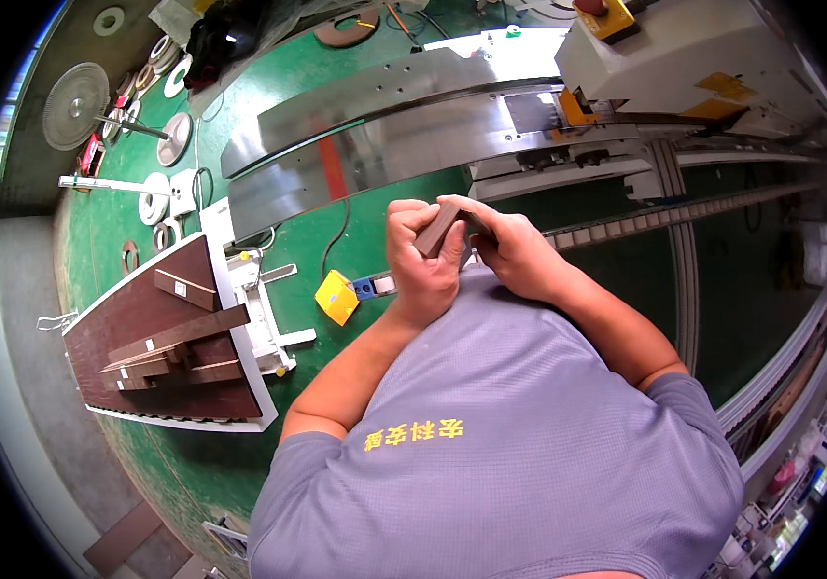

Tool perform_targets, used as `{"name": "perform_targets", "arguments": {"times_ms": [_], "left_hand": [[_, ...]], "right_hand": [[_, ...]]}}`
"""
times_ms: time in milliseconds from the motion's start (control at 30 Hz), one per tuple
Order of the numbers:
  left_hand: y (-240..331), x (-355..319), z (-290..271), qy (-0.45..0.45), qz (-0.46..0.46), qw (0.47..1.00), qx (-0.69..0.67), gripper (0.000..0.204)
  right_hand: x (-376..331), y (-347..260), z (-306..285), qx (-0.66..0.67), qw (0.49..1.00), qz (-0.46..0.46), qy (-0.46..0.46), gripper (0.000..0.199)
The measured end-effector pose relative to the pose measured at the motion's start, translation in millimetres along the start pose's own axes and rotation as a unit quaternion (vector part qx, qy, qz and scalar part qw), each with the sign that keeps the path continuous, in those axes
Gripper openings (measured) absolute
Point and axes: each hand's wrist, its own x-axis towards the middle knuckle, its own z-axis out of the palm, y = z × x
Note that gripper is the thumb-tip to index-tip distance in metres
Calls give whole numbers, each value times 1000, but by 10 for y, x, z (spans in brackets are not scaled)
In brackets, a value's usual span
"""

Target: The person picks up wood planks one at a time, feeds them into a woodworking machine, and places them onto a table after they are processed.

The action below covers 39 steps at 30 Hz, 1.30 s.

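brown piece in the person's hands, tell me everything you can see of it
The brown piece looks like wood or wood-effect board, with a flat, streaked face and straight edges. It is held tilted, its upper end leaning to the right, in front of the grey shirt's hem. The left hand grips it, and the right hand's fingers touch its upper end. The hands hide its full shape.

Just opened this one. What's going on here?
A person in a grey shirt has both hands, left hand and right hand, on a small brown piece, held up in front of the chest. More brown strips lie on a white-edged stand to the left. A long metal machine bed stretches beyond the hands.
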Motion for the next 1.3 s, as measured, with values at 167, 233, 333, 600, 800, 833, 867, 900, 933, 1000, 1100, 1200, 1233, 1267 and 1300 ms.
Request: {"name": "perform_targets", "arguments": {"times_ms": [167, 233, 333, 600, 800, 833, 867, 900, 933, 1000, 1100, 1200, 1233, 1267, 1300], "left_hand": [[-13, -77, 84, -20, 51, 998, 33, 35], [55, -128, 118, -71, 78, 992, 63, 36], [28, -88, 145, -41, 72, 996, 32, 37], [24, -68, 165, -36, 78, 996, 14, 35], [106, -136, 196, -100, 115, 988, 22, 41], [80, -130, 219, -94, 108, 989, 19, 41], [70, -63, 235, -103, 96, 990, 25, 38], [60, 20, 227, -112, 84, 990, 31, 34], [63, 117, 204, -121, 71, 989, 36, 31], [-100, 374, 106, -96, -18, 991, 89, 25], [-751, 681, -140, 132, -192, 968, -95, 22], [-1027, 675, -359, 125, -349, 919, -137, 43], [-1061, 590, -300, 100, -387, 901, -168, 51], [-1137, 449, -232, 80, -422, 882, -195, 59], [-1224, 311, -142, 36, -433, 874, -219, 72]], "right_hand": [[-60, 26, -56, -17, 1000, 2, -7, 63], [-86, 18, -89, -23, 999, 21, -22, 64], [-133, 2, -128, -32, 999, 19, -9, 65], [-268, -106, -148, -43, 998, 37, 18, 69], [-282, -127, -177, -58, 998, 36, 13, 67], [-275, -141, -201, -64, 997, 42, 3, 67], [-261, -156, -242, -67, 995, 69, -2, 68], [-247, -170, -285, -70, 993, 97, -7, 69], [-234, -170, -325, -72, 990, 124, -12, 70], [-247, -94, -383, -22, 991, 123, 54, 70], [-330, 201, -463, -17, 983, 127, 131, 68], [-451, 506, -584, 47, 962, 223, 147, 68], [-500, 595, -599, 62, 959, 226, 156, 69], [-526, 667, -593, 63, 959, 229, 157, 69], [-563, 736, -583, 64, 957, 233, 159, 69]]}}
